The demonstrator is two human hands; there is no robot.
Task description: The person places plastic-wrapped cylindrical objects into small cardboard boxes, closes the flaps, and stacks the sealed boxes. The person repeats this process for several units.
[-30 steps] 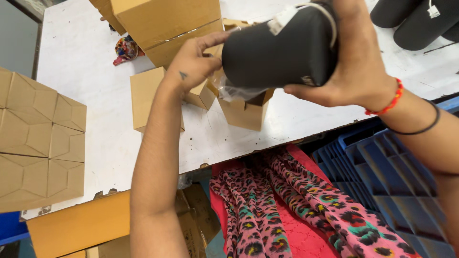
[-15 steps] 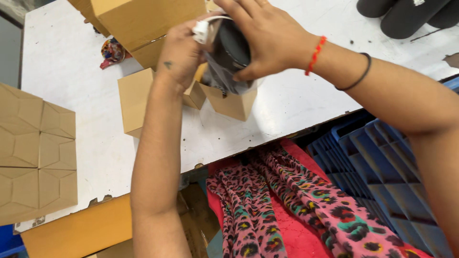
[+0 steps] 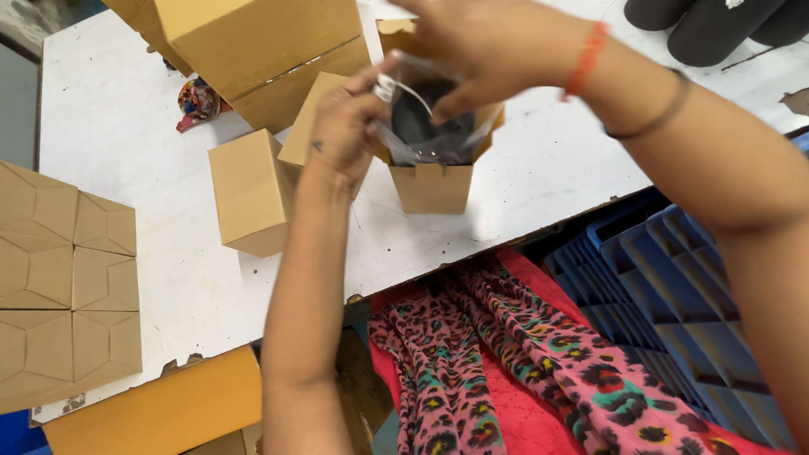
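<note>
Looks mostly done to me: the black item in its clear bag (image 3: 430, 126) is already partway down inside the small open box (image 3: 434, 181), with the flaps not closed yet. Left hand (image 3: 350, 126) pinches the bag's edge at about 9 o'clock of the box, right hand (image 3: 489, 46) grips it from 12, arm reaching across. A closed little box (image 3: 249, 194) sits further out at 9.

A small open brown carton (image 3: 434, 181) stands just under the fingers; a clear bag (image 3: 430, 126) sits in it. Closed cartons (image 3: 251, 194) lie beside them.
</note>
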